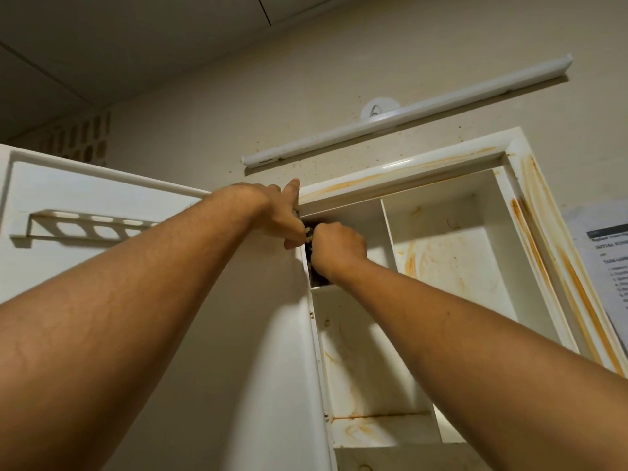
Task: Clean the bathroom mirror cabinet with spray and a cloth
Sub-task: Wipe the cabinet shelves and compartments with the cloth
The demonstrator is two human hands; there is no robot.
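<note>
Both my bare forearms reach up and forward, and they meet at the top left corner of the open mirror cabinet (401, 185). My left hand (275, 212) is at the left end of the cabinet's top frame. Its index finger (292, 190) points straight up against the frame, the other fingers are curled and the thumb points down. I cannot tell whether those fingers pinch anything. My right hand (338, 248) is just beside it, almost touching. It is balled into a fist inside the small top left compartment, clamped on a dark thing (314, 277) that I cannot identify.

The cabinet is white and hangs on the wall above me. Its door (85, 185) is swung wide to my left, with a slotted rack (91, 224) on the inner face. Under the small compartment is a taller one (367, 368), and to the right of both is a deep one (458, 260). Orange stains (530, 239) run along the frame, down its right side and over the back panels and shelves.

On the speckled wall above the cabinet is a white tube light (407, 113), and a round stick-on hook (375, 110) shows just behind it. A printed sheet of paper (608, 260) is stuck to the wall on the right. Farthest off is the ceiling (136, 45).
</note>
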